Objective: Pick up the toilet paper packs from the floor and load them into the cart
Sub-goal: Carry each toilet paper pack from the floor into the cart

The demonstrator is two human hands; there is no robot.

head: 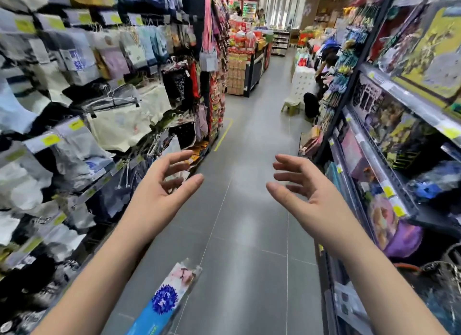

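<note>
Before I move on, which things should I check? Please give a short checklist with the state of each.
1. Left hand free: ok, holds nothing.
2. Right hand free: ok, holds nothing.
3. Floor ahead passable: ok, bare near the hands.
4. Packs within reach: not ok, none on the near floor.
5. Cart in view: cannot tell.
6. Blue pack at the bottom edge: cannot tell what bears it.
</note>
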